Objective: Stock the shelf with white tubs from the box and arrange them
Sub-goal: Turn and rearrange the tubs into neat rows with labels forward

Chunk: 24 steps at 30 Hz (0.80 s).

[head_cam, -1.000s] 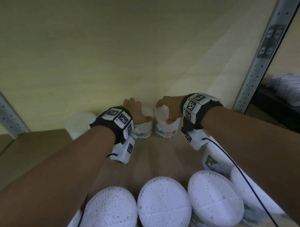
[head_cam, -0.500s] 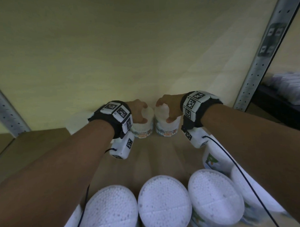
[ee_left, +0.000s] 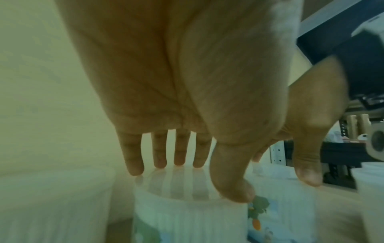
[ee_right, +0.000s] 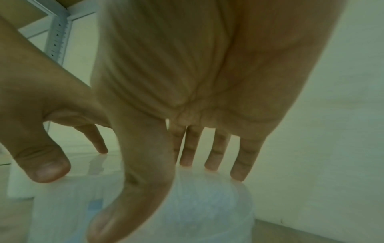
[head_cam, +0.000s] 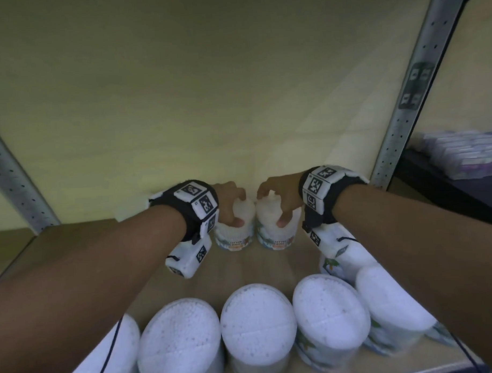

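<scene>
Two white tubs stand side by side at the back of the shelf [head_cam: 250,272], close to the pale rear wall [head_cam: 208,90]. The left hand [head_cam: 229,203] grips the left tub [head_cam: 235,237] from above, its fingers [ee_left: 133,162] down over the far rim of the lid and its thumb [ee_left: 230,177] on the near rim. The right hand [head_cam: 278,196] grips the right tub [head_cam: 277,237] the same way, fingers [ee_right: 241,164] at the far edge and thumb [ee_right: 133,189] curled over the near side. The two tubs sit just beside each other, nearly touching.

Each tub's label reads "COTTON BUDS" in dark letters above an orange patch, with blue and green artwork around it; the smaller print is too blurred to read. In the left wrist view the neighbouring tub's label shows a green leafy shape and an orange mark.

A row of further tubs [head_cam: 258,322] stands along the near edge of the shelf, their lids showing packed white bud tips, and another tub [head_cam: 342,261] stands at the right, under the right wrist. One more tub [head_cam: 128,212] shows at the back left, mostly hidden behind the left forearm. Perforated grey metal uprights [head_cam: 412,96] frame the shelf, the right one carrying square black-and-white markers. Beyond it a dark surface holds stacked pale packs [head_cam: 461,153], blurred. Both wrists wear black bands with white marker blocks [head_cam: 198,199].
</scene>
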### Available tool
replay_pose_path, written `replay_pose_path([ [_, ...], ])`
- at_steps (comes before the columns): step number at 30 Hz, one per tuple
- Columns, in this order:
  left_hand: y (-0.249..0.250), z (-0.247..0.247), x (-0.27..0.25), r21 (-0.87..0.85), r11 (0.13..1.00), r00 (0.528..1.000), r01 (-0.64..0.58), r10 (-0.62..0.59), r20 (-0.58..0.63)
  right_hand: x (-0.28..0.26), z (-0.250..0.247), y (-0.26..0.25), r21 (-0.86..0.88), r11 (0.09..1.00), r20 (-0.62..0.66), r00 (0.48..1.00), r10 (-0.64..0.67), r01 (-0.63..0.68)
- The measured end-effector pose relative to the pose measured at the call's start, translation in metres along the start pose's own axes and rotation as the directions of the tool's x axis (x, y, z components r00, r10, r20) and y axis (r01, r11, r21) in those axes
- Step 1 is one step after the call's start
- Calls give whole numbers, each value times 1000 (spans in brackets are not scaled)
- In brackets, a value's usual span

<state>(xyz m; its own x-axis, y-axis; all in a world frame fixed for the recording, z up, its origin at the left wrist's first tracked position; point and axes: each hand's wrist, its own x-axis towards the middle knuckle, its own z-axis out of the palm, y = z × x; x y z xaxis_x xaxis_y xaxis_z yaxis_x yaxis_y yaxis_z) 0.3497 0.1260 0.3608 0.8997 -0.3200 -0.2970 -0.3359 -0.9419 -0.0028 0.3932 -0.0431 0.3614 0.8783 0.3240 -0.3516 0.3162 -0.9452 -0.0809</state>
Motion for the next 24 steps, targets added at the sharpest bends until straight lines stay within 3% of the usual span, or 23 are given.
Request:
replay_pose_path([
  [2,5,1,-9,1,1000,999,-10,10,33,7,6,10,2,1000,85,996,-8,7],
  [6,20,0,-31,18,999,997,-35,34,67,-31,10,-6,-70,997,-6,1000,-15,14],
  [9,27,4,-37,48,996,995,-77,74,61,-43,19,-6,-26,999,5,1000,-30,30],
  [13,43,7,-54,33,999,998,-17,15,60,-61,19,-14,-10,1000,56,998,-20,21],
  [18,48,12,-65,0,1000,999,-2,2,51,-22,41,13,-42,997,100,993,-61,65],
  [20,48,14,-69,-30,1000,1000,-7,7,26,-63,26,-6,-105,993,134,990,-49,63],
  [24,51,20,-78,-66,997,1000,-27,28,11,-81,25,-11,-116,993,144,989,-19,36],
])
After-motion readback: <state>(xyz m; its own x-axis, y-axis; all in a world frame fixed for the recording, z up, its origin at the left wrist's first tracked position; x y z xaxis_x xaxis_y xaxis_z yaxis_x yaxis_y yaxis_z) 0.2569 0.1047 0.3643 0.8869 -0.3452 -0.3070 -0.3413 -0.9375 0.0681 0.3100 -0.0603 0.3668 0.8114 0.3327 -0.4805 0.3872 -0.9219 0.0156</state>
